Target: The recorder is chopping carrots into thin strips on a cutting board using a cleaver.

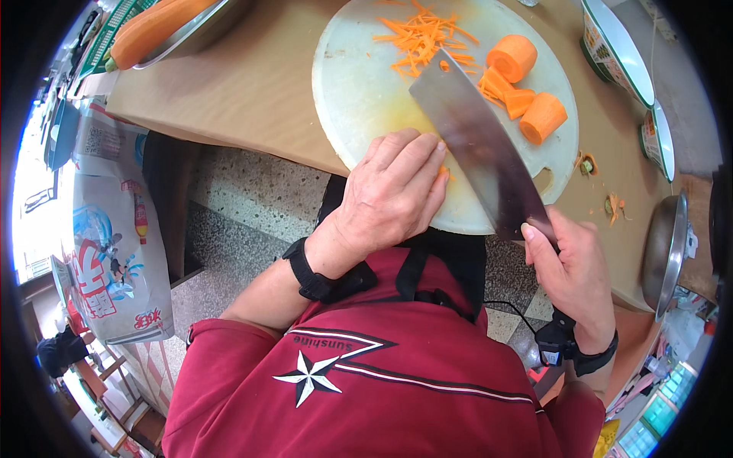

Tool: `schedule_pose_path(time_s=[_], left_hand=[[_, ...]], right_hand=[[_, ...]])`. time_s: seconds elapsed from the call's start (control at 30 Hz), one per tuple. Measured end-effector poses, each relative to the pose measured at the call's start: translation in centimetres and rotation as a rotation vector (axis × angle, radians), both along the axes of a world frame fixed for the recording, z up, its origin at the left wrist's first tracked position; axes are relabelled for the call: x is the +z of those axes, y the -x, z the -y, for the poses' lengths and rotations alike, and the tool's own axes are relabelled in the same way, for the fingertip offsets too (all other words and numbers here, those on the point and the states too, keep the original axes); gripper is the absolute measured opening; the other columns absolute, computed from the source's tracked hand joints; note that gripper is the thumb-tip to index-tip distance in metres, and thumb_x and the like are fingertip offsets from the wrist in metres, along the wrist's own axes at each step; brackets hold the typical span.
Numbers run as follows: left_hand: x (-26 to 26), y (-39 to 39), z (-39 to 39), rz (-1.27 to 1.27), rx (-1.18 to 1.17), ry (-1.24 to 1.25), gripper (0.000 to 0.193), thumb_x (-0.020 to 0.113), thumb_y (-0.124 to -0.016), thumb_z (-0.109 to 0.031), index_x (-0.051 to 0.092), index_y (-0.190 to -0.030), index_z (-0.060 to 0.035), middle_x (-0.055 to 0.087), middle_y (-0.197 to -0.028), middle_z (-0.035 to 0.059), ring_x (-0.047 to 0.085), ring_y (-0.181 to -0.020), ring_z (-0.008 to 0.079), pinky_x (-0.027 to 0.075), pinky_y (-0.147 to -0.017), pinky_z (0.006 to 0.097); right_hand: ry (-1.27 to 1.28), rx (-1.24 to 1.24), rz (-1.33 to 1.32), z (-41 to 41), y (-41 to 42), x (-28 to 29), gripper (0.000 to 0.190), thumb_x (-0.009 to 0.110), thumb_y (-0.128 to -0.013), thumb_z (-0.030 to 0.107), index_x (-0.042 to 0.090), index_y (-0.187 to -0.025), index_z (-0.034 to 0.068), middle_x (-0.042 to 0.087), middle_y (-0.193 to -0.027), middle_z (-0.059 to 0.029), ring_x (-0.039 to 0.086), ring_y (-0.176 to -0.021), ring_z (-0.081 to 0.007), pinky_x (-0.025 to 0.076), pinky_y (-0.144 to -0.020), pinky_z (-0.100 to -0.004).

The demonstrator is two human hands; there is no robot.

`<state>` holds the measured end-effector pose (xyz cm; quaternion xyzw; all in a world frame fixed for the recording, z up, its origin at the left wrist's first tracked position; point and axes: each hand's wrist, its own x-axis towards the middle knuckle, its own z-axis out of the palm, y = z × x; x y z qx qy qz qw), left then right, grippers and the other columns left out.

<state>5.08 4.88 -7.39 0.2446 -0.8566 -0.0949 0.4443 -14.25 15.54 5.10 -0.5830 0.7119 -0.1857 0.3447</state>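
My right hand point(572, 269) grips the handle end of a Chinese cleaver point(481, 143), its broad blade slanting up and left across a round white plastic cutting board point(355, 74). My left hand point(395, 189) presses curled fingertips onto the board against the blade's left side. Bits of orange carrot point(446, 172) peek out by its thumb; most of that piece is hidden under the fingers. Beyond the blade tip lies a loose heap of carrot shreds point(424, 40). To the blade's right are two thick carrot chunks point(511, 58) point(543, 118), with carrot slices point(504, 91) between them.
Whole carrots point(154, 28) lie in a metal bowl point(189, 37) at upper left, near a green plastic basket point(111, 34). Enamel bowls point(621, 51) and a steel basin point(664, 252) line the table's right side. Carrot trimmings point(615, 206) litter the brown table covering point(229, 97).
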Motion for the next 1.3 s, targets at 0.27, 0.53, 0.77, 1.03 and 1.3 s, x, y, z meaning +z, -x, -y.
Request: schedule_pose_path(time_s=[0.27,0.53,0.77,1.03,1.3], left_hand=[[-0.12,0.08,-0.13,-0.032,0.027,-0.004,0.028,0.074,-0.073,0.001,0.068,-0.100,0.0045,0.065,-0.102,0.0138,0.065,-0.090,0.0293,0.053,-0.080,0.0366],[-0.22,0.18,-0.11,-0.055,0.030,0.006,0.026,0.074,-0.073,0.001,0.069,-0.098,0.0039,0.066,-0.101,0.0134,0.065,-0.089,0.0287,0.054,-0.079,0.0359],[-0.31,0.22,-0.15,-0.073,0.022,0.016,0.025,0.075,-0.072,0.002,0.069,-0.097,0.0041,0.066,-0.099,0.0138,0.066,-0.088,0.0289,0.054,-0.078,0.0356],[-0.29,0.28,-0.18,-0.082,0.019,0.031,0.024,0.075,-0.072,0.003,0.069,-0.095,0.0044,0.066,-0.098,0.0137,0.066,-0.086,0.0287,0.054,-0.076,0.0351],[-0.35,0.27,-0.23,-0.097,0.025,0.054,0.022,0.076,-0.071,0.003,0.069,-0.092,0.0036,0.067,-0.097,0.0133,0.067,-0.085,0.0285,0.055,-0.074,0.0347]], right_hand=[[0.094,0.061,-0.031,0.43,-0.50,-0.48,0.021,0.060,-0.093,0.008,0.047,-0.079,-0.003,0.049,-0.058,-0.0192,0.051,-0.050,-0.0356,0.037,-0.050,-0.0413],[0.080,0.035,-0.029,0.05,-0.39,-0.33,0.019,0.059,-0.093,0.007,0.049,-0.081,-0.004,0.050,-0.060,-0.0201,0.052,-0.052,-0.0368,0.038,-0.051,-0.0417],[0.006,0.002,0.029,-0.13,-0.11,0.06,0.013,0.060,-0.093,0.007,0.056,-0.089,-0.005,0.058,-0.064,-0.0192,0.058,-0.055,-0.0339,0.044,-0.053,-0.0375],[0.009,0.039,0.029,-0.15,0.35,0.04,0.012,0.059,-0.093,0.007,0.058,-0.091,-0.005,0.060,-0.066,-0.0188,0.059,-0.055,-0.0334,0.044,-0.053,-0.0367],[0.006,0.035,0.044,-0.10,0.31,0.08,0.013,0.059,-0.093,0.007,0.056,-0.089,-0.005,0.057,-0.063,-0.0184,0.056,-0.052,-0.0322,0.043,-0.052,-0.0365]])
